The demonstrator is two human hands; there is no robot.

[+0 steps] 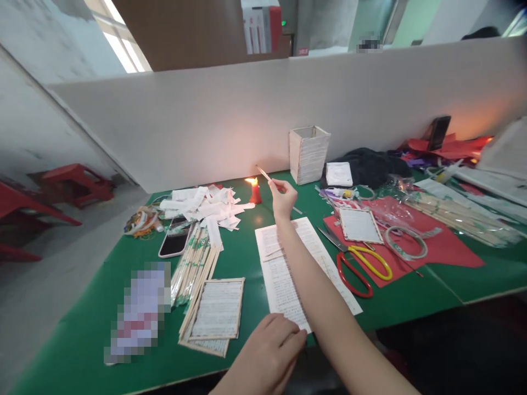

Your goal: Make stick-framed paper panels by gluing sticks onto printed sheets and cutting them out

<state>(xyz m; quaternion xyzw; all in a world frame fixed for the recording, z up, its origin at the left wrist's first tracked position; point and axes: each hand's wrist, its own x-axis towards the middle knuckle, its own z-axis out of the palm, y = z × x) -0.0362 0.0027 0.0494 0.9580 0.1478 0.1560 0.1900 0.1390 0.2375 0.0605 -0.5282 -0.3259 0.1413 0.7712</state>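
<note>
The right arm reaches forward from the lower right, passing over the printed paper [284,285] on the green bench [135,285], with the wrist bent and the hand raised. The fingers of the right hand [284,196] are closed in a pinch on a thin stick [264,174], whose free end points up and to the left, near the flame of the red candle [256,195]. The left hand [272,348] lies low at the near edge, back upward, its fingers curled in beside the paper's bottom; whether they grip anything I cannot tell.
</note>
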